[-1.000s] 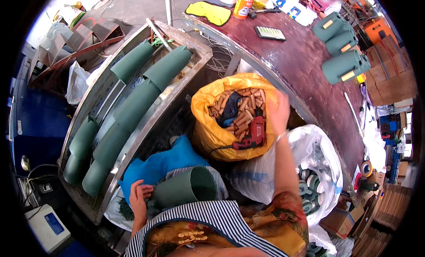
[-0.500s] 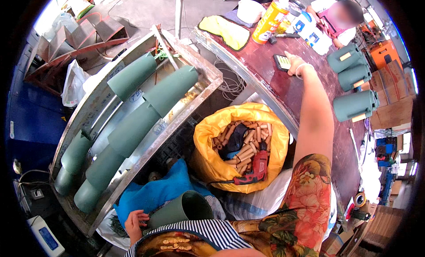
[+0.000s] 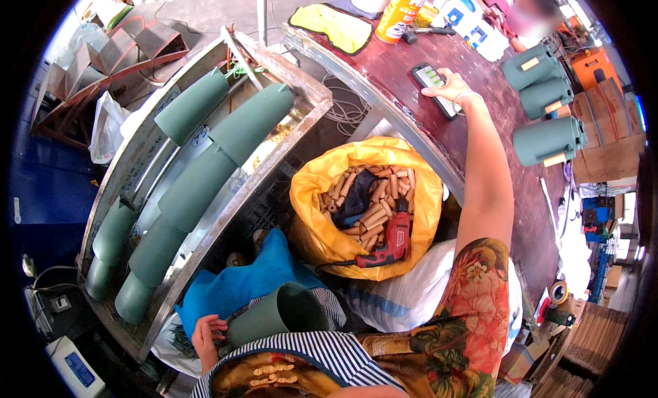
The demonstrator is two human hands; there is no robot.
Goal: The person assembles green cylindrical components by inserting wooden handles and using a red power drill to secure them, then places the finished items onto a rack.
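Observation:
A green tapered bucket [image 3: 264, 321] lies tilted in my lap, its open mouth facing right. My left hand [image 3: 207, 338] is at its closed end with fingers curled against it; part of the hand's grip is hidden. My right arm reaches far out over the dark red table. There my right hand [image 3: 454, 90] is over a phone [image 3: 433, 81] with a lit screen, the thumb on the screen and the other fingers apart. The phone lies flat on the table.
At left, a metal trough [image 3: 274, 166] holds several green buckets [image 3: 192, 182]. A yellow sack [image 3: 308, 240] contains tan tubes [image 3: 373, 216] and a red power drill [image 3: 394, 244]. More buckets [image 3: 548, 142], a spray can [image 3: 403, 13] and a yellow cloth [image 3: 332, 27] are on the table [image 3: 493, 148]. Another person [image 3: 528, 11] sits beyond.
The view has shifted slightly. My right hand has moved across the phone, the thumb now over its screen, and more of the phone shows. My left hand stays at the bucket.

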